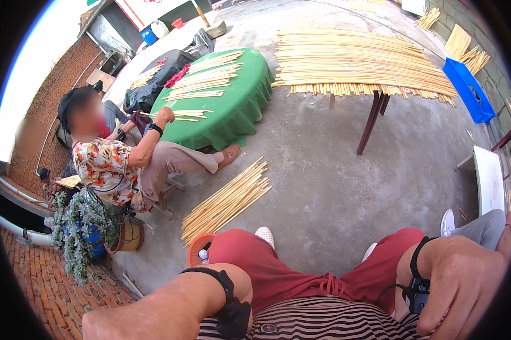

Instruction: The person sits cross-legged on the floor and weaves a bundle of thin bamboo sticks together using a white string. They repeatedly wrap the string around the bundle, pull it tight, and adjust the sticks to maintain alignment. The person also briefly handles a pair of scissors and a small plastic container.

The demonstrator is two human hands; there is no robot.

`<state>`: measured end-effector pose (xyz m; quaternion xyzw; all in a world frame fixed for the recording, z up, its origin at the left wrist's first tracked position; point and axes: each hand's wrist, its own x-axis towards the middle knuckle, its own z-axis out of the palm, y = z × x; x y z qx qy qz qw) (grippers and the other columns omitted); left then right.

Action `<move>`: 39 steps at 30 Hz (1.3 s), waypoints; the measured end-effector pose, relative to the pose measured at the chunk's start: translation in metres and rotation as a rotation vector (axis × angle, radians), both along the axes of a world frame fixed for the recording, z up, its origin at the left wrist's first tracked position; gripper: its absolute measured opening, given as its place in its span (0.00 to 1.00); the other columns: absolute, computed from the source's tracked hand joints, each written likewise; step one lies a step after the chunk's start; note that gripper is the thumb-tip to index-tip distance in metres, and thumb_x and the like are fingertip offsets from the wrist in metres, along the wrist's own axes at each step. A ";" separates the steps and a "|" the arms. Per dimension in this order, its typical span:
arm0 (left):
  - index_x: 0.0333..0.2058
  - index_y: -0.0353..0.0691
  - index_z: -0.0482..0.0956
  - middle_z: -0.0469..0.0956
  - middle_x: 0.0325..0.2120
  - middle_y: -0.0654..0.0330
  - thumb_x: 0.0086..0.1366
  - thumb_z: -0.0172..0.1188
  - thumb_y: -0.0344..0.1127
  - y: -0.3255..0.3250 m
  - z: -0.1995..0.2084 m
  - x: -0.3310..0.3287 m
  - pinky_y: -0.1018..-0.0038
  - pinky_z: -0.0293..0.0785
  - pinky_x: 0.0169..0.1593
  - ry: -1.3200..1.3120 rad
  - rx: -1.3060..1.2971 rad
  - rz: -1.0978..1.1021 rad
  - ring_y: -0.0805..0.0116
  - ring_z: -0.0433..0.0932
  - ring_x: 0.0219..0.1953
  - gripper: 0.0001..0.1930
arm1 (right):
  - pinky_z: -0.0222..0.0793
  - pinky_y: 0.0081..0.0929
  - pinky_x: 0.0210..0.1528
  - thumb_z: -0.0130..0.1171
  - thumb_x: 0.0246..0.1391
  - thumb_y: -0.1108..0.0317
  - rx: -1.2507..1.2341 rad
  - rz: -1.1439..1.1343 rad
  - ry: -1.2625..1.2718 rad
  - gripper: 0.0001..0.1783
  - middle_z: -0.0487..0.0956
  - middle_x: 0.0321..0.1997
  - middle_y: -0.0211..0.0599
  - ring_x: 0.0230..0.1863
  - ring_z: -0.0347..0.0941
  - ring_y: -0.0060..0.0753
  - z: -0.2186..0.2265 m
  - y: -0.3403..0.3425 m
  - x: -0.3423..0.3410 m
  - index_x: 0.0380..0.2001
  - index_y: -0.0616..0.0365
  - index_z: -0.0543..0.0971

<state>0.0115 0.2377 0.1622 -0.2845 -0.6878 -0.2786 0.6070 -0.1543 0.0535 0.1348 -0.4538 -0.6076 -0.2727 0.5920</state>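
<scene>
My left hand (pixel 133 314) reaches to the lower left, with a black strap and device (pixel 232 309) at its wrist. Its fingers run out of the picture, so what they hold cannot be seen. At the lower right, my right hand (pixel 465 286) is bent downward with fingers curled together. Anything in those fingers is hidden; a black wrist device (pixel 418 294) sits beside them. Below my left arm stands an orange basket (pixel 194 252) with small pale round items inside. A bundle of thin wooden sticks (pixel 227 201) lies on the concrete ahead of it.
A person in a flowered shirt (pixel 105 170) sits at a green-covered table (pixel 249 85) bearing sticks. Many long sticks (pixel 357 62) cover a rack ahead. To the right are a blue crate (pixel 471 90) and a white board (pixel 488 175). Potted plants (pixel 82 226) stand left.
</scene>
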 end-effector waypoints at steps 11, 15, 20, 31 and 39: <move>0.69 0.68 0.42 0.65 0.17 0.67 0.68 0.45 0.26 -0.107 -0.118 0.376 0.78 0.56 0.16 0.297 2.062 1.477 0.80 0.54 0.12 0.37 | 0.60 0.28 0.21 0.52 0.62 0.69 -0.454 0.178 0.478 0.14 0.77 0.32 0.53 0.28 0.76 0.40 -0.011 -0.004 0.019 0.36 0.73 0.78; 0.69 0.66 0.40 0.65 0.16 0.68 0.67 0.46 0.27 -0.092 -0.137 0.428 0.79 0.53 0.15 0.344 2.152 1.604 0.80 0.53 0.11 0.38 | 0.52 0.23 0.17 0.59 0.56 0.60 -0.328 0.123 0.449 0.14 0.79 0.25 0.32 0.18 0.70 0.22 -0.014 -0.003 0.045 0.33 0.62 0.83; 0.69 0.65 0.39 0.66 0.17 0.67 0.67 0.45 0.27 -0.122 -0.150 0.453 0.80 0.53 0.15 0.314 2.190 1.566 0.81 0.52 0.11 0.38 | 0.52 0.23 0.17 0.60 0.56 0.62 -0.311 0.091 0.516 0.13 0.79 0.25 0.32 0.17 0.70 0.22 -0.018 -0.005 0.055 0.33 0.63 0.83; 0.70 0.55 0.45 0.61 0.16 0.72 0.69 0.52 0.32 -0.082 -0.190 0.428 0.82 0.55 0.19 -0.023 2.079 1.568 0.83 0.53 0.14 0.36 | 0.54 0.20 0.16 0.28 0.66 0.42 -0.206 0.096 0.599 0.41 0.78 0.21 0.37 0.16 0.71 0.24 -0.042 -0.003 0.072 0.30 0.65 0.84; 0.69 0.47 0.49 0.78 0.32 0.56 0.64 0.59 0.33 0.021 -0.365 0.323 0.69 0.76 0.29 -0.536 2.338 1.344 0.68 0.76 0.27 0.39 | 0.59 0.22 0.20 0.53 0.60 0.55 -0.339 0.102 0.708 0.21 0.79 0.27 0.39 0.22 0.74 0.29 -0.052 -0.005 0.075 0.34 0.64 0.83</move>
